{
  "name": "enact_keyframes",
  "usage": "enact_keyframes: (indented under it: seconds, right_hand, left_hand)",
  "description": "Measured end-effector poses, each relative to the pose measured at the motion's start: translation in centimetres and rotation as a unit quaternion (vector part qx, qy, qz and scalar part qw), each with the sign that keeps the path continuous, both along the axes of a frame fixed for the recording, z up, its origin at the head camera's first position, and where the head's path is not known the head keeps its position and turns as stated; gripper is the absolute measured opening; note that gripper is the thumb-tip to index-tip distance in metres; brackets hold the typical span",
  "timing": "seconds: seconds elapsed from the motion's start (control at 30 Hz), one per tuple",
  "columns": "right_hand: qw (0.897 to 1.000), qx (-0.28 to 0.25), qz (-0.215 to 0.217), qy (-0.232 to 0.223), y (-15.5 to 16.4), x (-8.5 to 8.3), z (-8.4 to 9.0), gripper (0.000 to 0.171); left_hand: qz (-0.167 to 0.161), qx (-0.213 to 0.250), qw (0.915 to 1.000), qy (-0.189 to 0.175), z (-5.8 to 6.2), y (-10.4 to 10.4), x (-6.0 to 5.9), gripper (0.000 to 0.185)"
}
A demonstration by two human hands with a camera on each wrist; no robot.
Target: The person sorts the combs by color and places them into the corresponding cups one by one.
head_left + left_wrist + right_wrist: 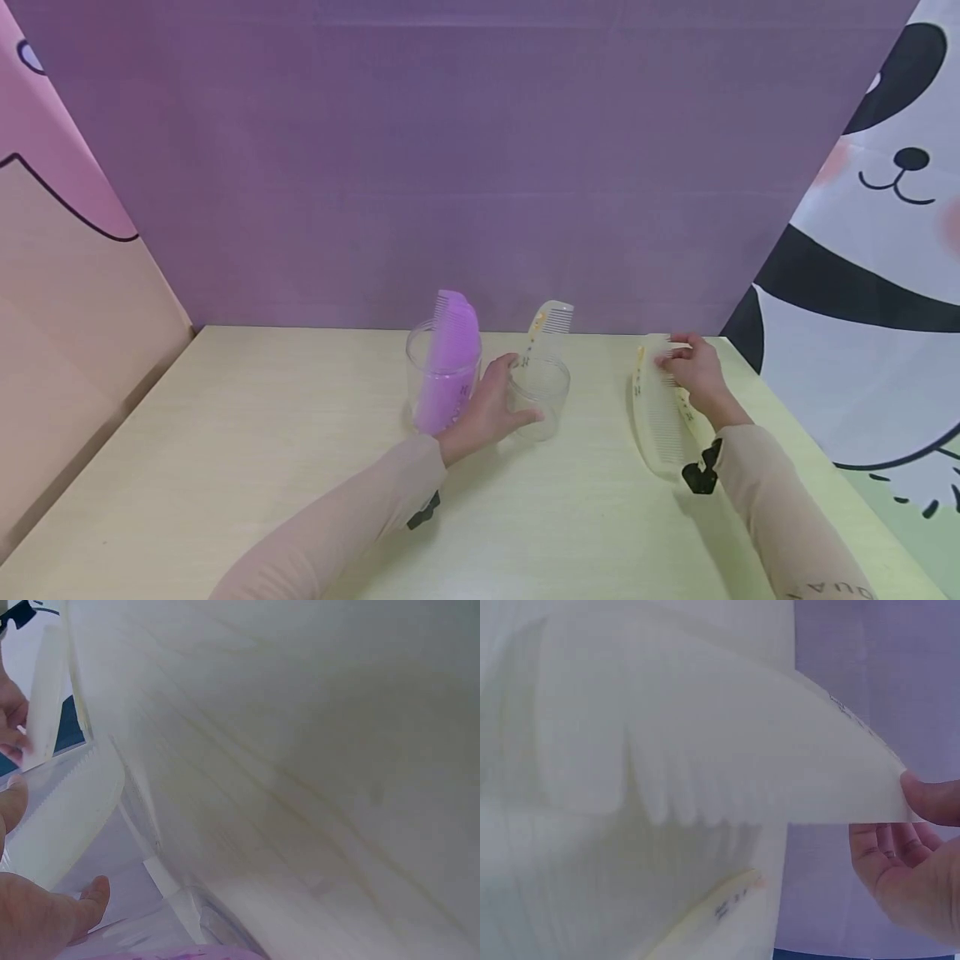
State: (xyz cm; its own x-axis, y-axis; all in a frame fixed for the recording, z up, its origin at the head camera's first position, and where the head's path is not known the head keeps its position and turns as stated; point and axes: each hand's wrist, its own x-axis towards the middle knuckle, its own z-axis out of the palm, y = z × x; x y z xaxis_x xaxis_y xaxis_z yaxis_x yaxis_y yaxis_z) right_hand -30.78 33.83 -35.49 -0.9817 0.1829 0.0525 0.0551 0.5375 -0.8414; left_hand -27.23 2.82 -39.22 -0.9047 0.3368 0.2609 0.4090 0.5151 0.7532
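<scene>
Left hand (pixel 487 412) gripping clear cup (pixel 542 398) holding a cream comb (pixel 546 327) at table (pixel 225 467) centre; right hand (pixel 693 371) pinching another cream comb (pixel 660 408) lying far right; purple comb (pixel 450 358) standing in left cup (pixel 423 375).

Pale yellow-green table (pixel 225 467) before a purple wall (pixel 465 167), pink panel (pixel 52 250) left, panda-print curtain (pixel 870 275) right.

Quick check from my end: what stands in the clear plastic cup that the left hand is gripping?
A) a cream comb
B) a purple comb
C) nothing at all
A: the left hand curls round the smaller clear plastic cup, where a cream comb stands upright; the purple comb is in the neighbouring cup.
</scene>
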Motion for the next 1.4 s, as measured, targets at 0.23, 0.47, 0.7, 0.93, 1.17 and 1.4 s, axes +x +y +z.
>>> enact_keyframes:
  seconds: [0.23,0.47,0.7,0.93,1.17,1.4]
  right_hand:
    - [0.999,-0.013,-0.006,0.031,-0.6,-0.2,1.6,0.052]
    - [0.999,-0.002,-0.002,0.051,-1.6,-0.2,3.8,0.051]
    - [0.995,-0.032,-0.009,0.092,-2.6,0.1,5.9,0.051]
    - [0.988,-0.083,-0.002,0.133,-3.7,0.6,7.6,0.043]
    - [0.972,-0.141,0.025,0.189,-5.1,0.9,9.0,0.039]
    - [0.952,-0.194,0.055,0.228,-6.5,1.3,10.5,0.044]
  left_hand:
    - [0.001,0.001,1.0,-0.004,-0.1,0.0,-0.1,0.088]
    - [0.0,-0.001,1.0,-0.006,-0.1,0.0,-0.1,0.088]
    - [-0.001,-0.001,1.0,-0.004,-0.1,0.0,-0.1,0.088]
    - [-0.004,-0.002,1.0,-0.002,-0.1,-0.1,0.0,0.088]
    - [-0.007,0.001,1.0,0.001,0.1,-0.1,0.0,0.088]
    - [-0.004,-0.003,1.0,0.0,0.0,-0.1,0.1,0.087]
